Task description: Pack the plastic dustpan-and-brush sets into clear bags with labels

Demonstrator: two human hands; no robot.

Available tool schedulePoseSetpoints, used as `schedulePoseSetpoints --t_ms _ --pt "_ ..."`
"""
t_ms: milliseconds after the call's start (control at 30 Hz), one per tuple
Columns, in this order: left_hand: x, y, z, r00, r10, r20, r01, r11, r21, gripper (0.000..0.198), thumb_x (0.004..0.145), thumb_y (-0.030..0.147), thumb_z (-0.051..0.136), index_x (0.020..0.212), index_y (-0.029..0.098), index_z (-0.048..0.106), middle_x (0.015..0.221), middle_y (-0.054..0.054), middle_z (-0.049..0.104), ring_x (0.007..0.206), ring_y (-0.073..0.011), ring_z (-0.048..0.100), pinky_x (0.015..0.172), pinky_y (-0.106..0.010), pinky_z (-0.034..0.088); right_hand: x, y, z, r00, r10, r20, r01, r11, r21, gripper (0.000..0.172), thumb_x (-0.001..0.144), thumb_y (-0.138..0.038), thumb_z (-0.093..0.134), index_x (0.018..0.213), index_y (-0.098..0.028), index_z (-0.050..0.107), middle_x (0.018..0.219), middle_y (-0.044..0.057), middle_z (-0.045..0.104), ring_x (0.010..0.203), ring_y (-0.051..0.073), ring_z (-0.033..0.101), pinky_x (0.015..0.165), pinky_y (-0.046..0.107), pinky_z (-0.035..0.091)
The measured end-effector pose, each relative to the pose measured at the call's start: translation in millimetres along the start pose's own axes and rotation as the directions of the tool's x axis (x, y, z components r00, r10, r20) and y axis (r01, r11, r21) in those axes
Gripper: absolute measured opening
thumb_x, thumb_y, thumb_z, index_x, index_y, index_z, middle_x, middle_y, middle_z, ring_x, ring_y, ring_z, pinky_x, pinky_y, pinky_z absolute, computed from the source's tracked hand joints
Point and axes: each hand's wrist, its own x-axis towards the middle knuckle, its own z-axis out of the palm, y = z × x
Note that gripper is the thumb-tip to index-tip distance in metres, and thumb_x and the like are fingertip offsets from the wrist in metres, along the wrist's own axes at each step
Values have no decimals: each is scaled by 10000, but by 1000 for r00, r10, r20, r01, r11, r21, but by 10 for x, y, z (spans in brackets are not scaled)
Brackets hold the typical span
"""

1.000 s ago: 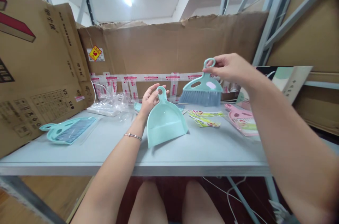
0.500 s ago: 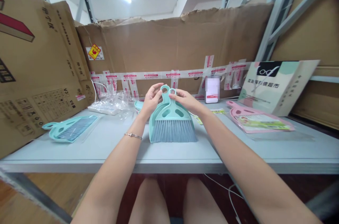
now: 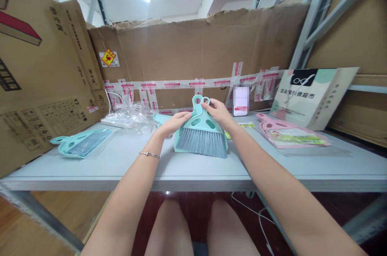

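A mint-green dustpan (image 3: 177, 147) stands tilted up on the table in front of me, with a matching hand brush (image 3: 202, 139) lying against its front, grey-blue bristles downward. My right hand (image 3: 220, 113) is closed on the brush's handle, just below its ring. At the dustpan's left shoulder, my left hand (image 3: 175, 123) holds its edge; some of its fingers are hidden behind the pan. The dustpan's own ring handle (image 3: 197, 100) rises just left of the brush's ring.
Another mint dustpan set (image 3: 81, 143) lies at the left, and a pink one (image 3: 290, 131) in wrapping at the right. Behind are clear plastic bags (image 3: 130, 117), a phone (image 3: 241, 100), and a printed paper bag (image 3: 305, 94). Cardboard (image 3: 193, 52) walls the back.
My left hand has moved down from the dustpan's handle to its left side. The dustpan and brush have shifted slightly right, and the brush has tilted. My right hand keeps its hold.
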Motion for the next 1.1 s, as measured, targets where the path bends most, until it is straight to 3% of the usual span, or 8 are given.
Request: schedulePoseSetpoints --t_ms 100,200,333,600,733,833,967,1100 --pt "7 11 18 999 25 -22 -23 998 55 374 836 425 491 1088 187 631 1119 -65 651 1072 -220 545 920 -337 404 -18 -37 -15 977 -183 -107 167 976 -143 383 659 -557 621 682 -181 552 776 10 517 710 139 496 681 293 416" --pt "26 50 55 994 91 -67 -83 990 115 363 854 395 462 1101 183 623 1192 -55 615 1111 -217 520 942 -321 385 -27 -107 -30 900 -401 -172 343 893 -291 343 706 -532 613 709 -190 589 906 38 484 874 169 508 810 329 415" --pt "21 89 104 982 178 -62 -168 975 146 410 881 432 394 1074 156 628 1155 -60 627 1090 -212 526 943 -312 379 32 -157 -56 851 -501 -160 418 829 -373 333 737 -523 598 705 -192 569 889 33 453 873 170 506 848 340 405" --pt "40 24 191 963 267 -16 -249 915 316 364 857 403 433 1041 139 604 1057 -74 643 985 -204 556 885 -300 406 50 -85 44 904 -408 -130 335 863 -378 347 724 -526 610 747 -209 470 816 5 488 701 135 511 712 303 447" --pt "34 40 149 947 320 -40 -292 903 315 336 868 358 408 1025 143 615 1047 -72 651 995 -196 561 893 -290 402 50 -80 -20 973 -146 -177 131 987 -93 438 669 -514 658 929 -217 467 838 14 573 683 146 577 687 326 481" --pt "25 49 127 948 311 -70 -276 912 304 335 869 361 408 1019 151 621 1059 -67 651 1017 -192 557 905 -283 395 8 -127 -139 997 76 30 -78 995 62 438 672 -494 659 960 -188 534 848 46 636 745 165 616 730 333 490" --pt "25 35 129 949 311 -57 -280 911 302 339 865 381 413 998 154 626 1026 -60 654 972 -183 565 873 -274 406 -90 -183 -220 912 138 387 -168 985 47 403 712 -476 632 972 -168 631 892 62 678 822 177 619 777 319 482" --pt "35 2 124 950 308 -50 -271 894 357 350 870 404 400 980 148 612 980 -60 649 897 -170 565 822 -263 414 -94 -117 -147 924 56 377 -25 996 -88 373 722 -460 611 937 -159 662 896 50 682 840 189 609 768 309 473"
